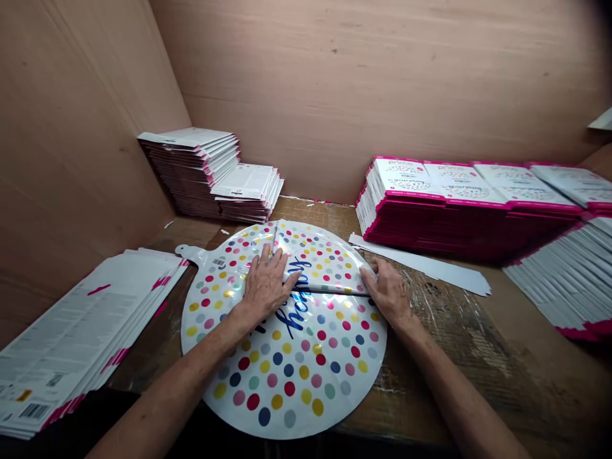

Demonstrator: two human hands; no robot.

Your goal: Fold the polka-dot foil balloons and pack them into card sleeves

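A flat, round foil balloon [296, 382] lies before me, white with coloured dots and blue lettering that reads "happy". A crease or fold runs across it from the middle to the right edge, and another goes up to the far edge. My left hand [266, 284] rests flat near its centre, fingers spread. At the right edge my right hand [389, 290] grips the balloon, with the thumb on top and the other fingers bent at the rim. The balloon's tail [189, 253] points to the upper left.
Stacks of flat printed cartons stand at the back left [191, 137] and back right [406, 178]. More cartons fan out at the left [86, 319] and far right [564, 280]. White card strips [425, 264] lie on the worn wooden table [440, 338]. Wooden panels [335, 83] rise behind.
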